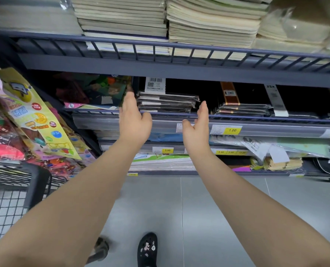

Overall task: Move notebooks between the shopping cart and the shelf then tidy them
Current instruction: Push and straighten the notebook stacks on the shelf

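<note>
A stack of dark, plastic-wrapped notebooks [167,103] lies on the middle shelf [256,117] behind its rail. My left hand [134,116] is at the stack's left end, fingers straight and apart, fingertips at the stack's left edge. My right hand [197,122] is flat and upright at the stack's right end, thumb spread. Both hands hold nothing and flank the stack. The black wire shopping cart [16,189] stands at the lower left; no notebooks show in the part of its basket that is visible.
Cream notebooks [208,22] are piled on the upper shelf. More wrapped dark notebooks [243,108] lie right of the stack. Colourful sticker packs [35,120] hang at the left. Lower shelves hold paper pads [160,162] with yellow price tags. Grey tiled floor [218,209] and my black shoe [147,249] are below.
</note>
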The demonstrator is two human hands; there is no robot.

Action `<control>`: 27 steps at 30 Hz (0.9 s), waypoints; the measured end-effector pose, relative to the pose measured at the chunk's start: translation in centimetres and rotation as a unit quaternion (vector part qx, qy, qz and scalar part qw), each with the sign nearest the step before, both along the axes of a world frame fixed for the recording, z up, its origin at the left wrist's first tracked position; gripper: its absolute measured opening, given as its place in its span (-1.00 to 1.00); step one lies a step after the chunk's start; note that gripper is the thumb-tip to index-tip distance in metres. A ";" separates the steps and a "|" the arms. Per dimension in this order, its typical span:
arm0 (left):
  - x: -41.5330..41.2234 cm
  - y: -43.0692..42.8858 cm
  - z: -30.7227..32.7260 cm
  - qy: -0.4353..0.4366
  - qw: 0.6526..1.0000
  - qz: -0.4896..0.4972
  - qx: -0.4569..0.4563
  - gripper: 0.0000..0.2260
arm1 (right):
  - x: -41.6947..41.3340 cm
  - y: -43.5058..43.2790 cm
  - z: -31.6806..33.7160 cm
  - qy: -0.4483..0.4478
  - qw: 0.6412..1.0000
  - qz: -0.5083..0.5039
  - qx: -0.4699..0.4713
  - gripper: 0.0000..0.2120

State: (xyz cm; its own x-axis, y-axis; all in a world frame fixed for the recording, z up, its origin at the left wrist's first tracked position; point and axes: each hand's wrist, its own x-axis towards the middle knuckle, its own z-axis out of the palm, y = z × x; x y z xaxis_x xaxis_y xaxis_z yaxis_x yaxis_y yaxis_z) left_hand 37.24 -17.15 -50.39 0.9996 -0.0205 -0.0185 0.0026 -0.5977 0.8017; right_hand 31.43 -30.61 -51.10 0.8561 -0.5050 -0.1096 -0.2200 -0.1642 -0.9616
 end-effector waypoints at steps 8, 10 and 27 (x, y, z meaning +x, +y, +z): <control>-0.6 -0.8 -0.5 -0.030 0.997 -0.008 0.065 -0.40 | 1.7 0.3 0.4 0.057 0.998 0.027 0.028 -0.31; -0.9 -0.9 -0.6 -0.038 0.997 -0.011 0.069 -0.39 | 1.8 0.0 0.2 0.071 0.997 0.036 -0.010 -0.33; -0.9 -0.6 -1.4 -0.012 0.984 -0.014 0.176 -0.28 | 2.0 -0.6 -0.2 0.123 0.965 -0.002 -0.232 -0.52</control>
